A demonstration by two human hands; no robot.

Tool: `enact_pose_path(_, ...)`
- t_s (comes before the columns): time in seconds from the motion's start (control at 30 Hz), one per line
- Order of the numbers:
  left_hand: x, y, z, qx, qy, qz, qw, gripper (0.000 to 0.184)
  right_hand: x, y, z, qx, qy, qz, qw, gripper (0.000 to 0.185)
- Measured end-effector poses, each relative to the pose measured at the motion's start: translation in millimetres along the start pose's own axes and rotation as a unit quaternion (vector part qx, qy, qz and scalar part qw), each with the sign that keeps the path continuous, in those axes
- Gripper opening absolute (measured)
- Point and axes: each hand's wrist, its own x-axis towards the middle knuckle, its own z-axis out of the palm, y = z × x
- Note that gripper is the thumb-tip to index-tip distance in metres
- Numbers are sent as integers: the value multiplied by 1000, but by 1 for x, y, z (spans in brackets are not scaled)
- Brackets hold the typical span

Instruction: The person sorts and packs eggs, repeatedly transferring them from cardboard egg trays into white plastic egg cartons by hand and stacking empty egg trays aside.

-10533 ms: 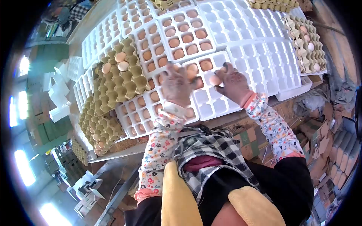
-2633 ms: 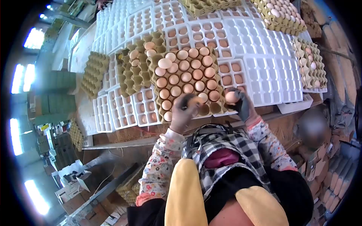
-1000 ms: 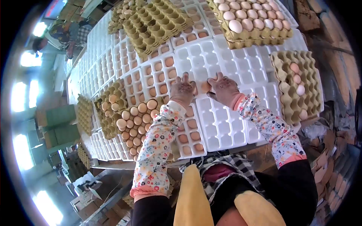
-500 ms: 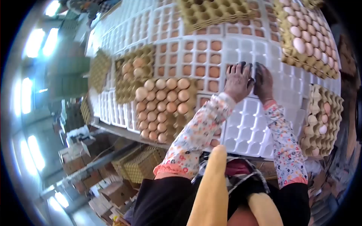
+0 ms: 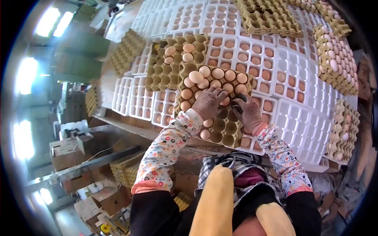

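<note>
A pulp egg tray (image 5: 228,131) with brown eggs (image 5: 217,73) lies in front of me, with several bare cups at its near right. My left hand (image 5: 210,103), in a stained glove, is closed over eggs in the middle of this tray, fingers bent down among them. My right hand (image 5: 248,112), also gloved, reaches in at the tray's right side with curled, dark fingertips. One egg (image 5: 225,101) shows between the two hands. What lies under the right fingers is hidden. To the right, a clear plastic egg tray (image 5: 293,59) has several eggs in its near cups.
Another pulp tray (image 5: 161,78) with several eggs lies behind left. Stacked pulp trays (image 5: 271,19) stand at the back. A full egg stack (image 5: 334,59) and a partly filled pulp tray (image 5: 342,129) sit at the right. White plastic trays (image 5: 291,122) cover much of the table.
Both hands have moved left from the white plastic tray to the pulp tray of eggs. Several eggs now show in that plastic tray's near cups. The view has shifted left.
</note>
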Motion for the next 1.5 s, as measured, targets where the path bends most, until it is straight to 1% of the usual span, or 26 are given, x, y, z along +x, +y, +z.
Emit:
enact_pose_path(0.1, -4, -2, -3, -267, 133, -82, 951, 58, -7, 14, -5, 269, 73, 113, 954, 35)
enact_pose_path(0.13, -3, -5, -2, -462, 178, -102, 863, 51, -3, 22, -8, 368, 106, 167, 908, 35)
enact_pose_path(0.2, 5, -6, -28, -800, 93, -248, 538, 39, 5, -8, -42, 630, 216, 266, 697, 38)
enact_pose_path(0.23, 14, -8, -32, -828, 73, -268, 486, 25, 7, 10, -38, 552, 194, 239, 775, 34)
enact_pose_path(0.3, 39, -26, -8, -619, 28, -182, 764, 23, 25, 16, -34, 447, 133, 250, 848, 23)
enact_pose_path(0.33, 48, -11, -23, -437, -28, -171, 882, 24, 35, 0, -34, 162, 61, 166, 971, 25)
enact_pose_path(0.37, 52, 4, -43, -130, -16, -31, 991, 27, 39, -7, -24, 13, 50, 146, 988, 28)
enact_pose_path(0.43, 63, 10, -19, 153, -108, 60, 980, 29, 49, -16, -15, -174, 59, 111, 977, 46)
enact_pose_path(0.47, 73, 11, -15, 212, -173, 71, 959, 30, 51, -7, -19, -80, 34, 125, 988, 49)
enact_pose_path(0.53, 87, 5, -25, 159, -213, 69, 962, 27, 49, 24, -32, 110, -18, 146, 983, 53)
enact_pose_path(0.6, 84, -12, -36, 65, -250, 59, 964, 34, 42, 24, -55, 547, 30, 270, 791, 50)
enact_pose_path(0.67, 62, -32, -38, -209, -59, 4, 976, 39, 43, 29, -78, 641, 19, 259, 722, 50)
enact_pose_path(0.73, 58, -44, -37, -589, -57, -104, 799, 47, 65, 35, -74, 471, 10, 202, 859, 61)
enact_pose_path(0.77, 67, -49, -44, -602, -30, -62, 795, 55, 74, 32, -69, 218, -4, 144, 965, 59)
enact_pose_path(0.83, 81, -45, -57, -361, -43, -11, 931, 52, 93, 6, -61, -148, -88, 132, 976, 57)
enact_pose_path(0.9, 96, -19, -60, 110, -60, 52, 991, 47, 99, 10, -61, -106, -92, 137, 981, 57)
enact_pose_path(1.0, 116, -14, -30, 287, -121, 91, 946, 39, 86, 38, -53, 160, 47, 105, 980, 52)
enact_pose_path(1.07, 128, -33, -8, 223, -168, 134, 951, 29, 53, 50, -78, 679, -56, 291, 672, 43)
enact_pose_path(1.1, 127, -24, -20, 220, -174, 116, 953, 30, 33, 60, -70, 671, -13, 221, 707, 39)
enact_pose_path(1.13, 128, -26, -19, 240, -175, 161, 941, 31, 22, 73, -70, 769, -38, 256, 584, 38)
enact_pose_path(1.2, 140, -16, -26, 256, -270, 93, 923, 41, -10, 89, -75, 765, -45, 236, 598, 39)
enact_pose_path(1.23, 146, -5, -43, 239, -302, 38, 922, 52, -25, 81, -91, 683, 25, 198, 702, 39)
enact_pose_path(1.27, 143, 0, -54, 216, -166, 73, 959, 56, -35, 88, -106, 623, 79, 167, 760, 34)
enact_pose_path(1.3, 151, 15, -65, 125, -121, 40, 984, 57, -30, 99, -119, 663, 161, 250, 687, 33)
enact_pose_path(1.37, 176, 49, -67, -2, -36, 53, 998, 56, -32, 153, -149, 567, 83, 342, 745, 30)
enact_pose_path(1.5, 284, 105, -6, 164, -105, 69, 979, 46, 9, 211, -153, 39, 208, 245, 946, 55)
